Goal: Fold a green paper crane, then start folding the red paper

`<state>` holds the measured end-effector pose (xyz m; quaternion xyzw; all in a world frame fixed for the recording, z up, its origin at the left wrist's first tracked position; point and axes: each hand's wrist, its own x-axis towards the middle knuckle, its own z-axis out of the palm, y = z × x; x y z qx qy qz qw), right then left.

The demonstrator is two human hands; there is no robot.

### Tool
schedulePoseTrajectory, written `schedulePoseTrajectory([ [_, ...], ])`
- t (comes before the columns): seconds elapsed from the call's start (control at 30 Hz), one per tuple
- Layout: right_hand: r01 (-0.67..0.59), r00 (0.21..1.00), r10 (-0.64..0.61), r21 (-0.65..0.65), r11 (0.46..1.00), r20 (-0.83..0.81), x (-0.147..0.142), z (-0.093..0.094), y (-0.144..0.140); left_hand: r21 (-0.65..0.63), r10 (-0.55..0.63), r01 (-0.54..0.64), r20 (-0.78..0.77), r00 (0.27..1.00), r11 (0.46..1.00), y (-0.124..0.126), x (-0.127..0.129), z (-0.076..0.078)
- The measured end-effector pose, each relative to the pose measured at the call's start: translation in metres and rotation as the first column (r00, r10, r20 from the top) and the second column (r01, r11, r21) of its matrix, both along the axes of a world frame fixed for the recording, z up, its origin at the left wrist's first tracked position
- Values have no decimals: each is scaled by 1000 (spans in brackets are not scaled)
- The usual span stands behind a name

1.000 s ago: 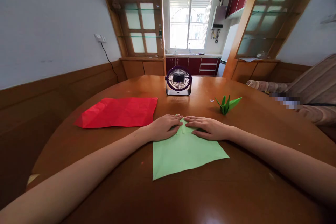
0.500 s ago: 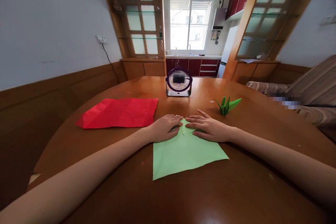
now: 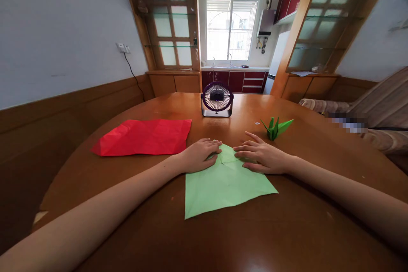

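In the head view, the light green paper (image 3: pixel 223 182) lies flat on the wooden table (image 3: pixel 287 229), its folded peak pointing away from the person. The left hand (image 3: pixel 199 155) and right hand (image 3: pixel 263 157) rest flat and unclenched on its far flaps, grasping nothing.

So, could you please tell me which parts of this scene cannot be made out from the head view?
- Light green paper: its upper side corners lie under the left hand and right hand.
- Couch: a patch on it is blurred out.
- Small fan: too small to tell whether it runs.
- Both forearms: cut off by the bottom edge.
- Green paper crane: its fine folds are too small to read.
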<state>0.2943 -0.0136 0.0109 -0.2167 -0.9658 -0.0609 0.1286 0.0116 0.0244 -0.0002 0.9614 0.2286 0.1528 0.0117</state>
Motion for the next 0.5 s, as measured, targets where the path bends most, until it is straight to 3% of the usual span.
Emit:
schedulePoseTrajectory([
  [0.3, -48, 994, 46, -11, 999, -100, 18, 1, -10, -3, -4, 4, 1, 1000, 1000, 1, 0, 0],
  [0.5, -56, 986, 55, -1, 998, -159, 21, -3, -7, 35, 5, -2, -75, 997, 999, -4, 5, 9],
])
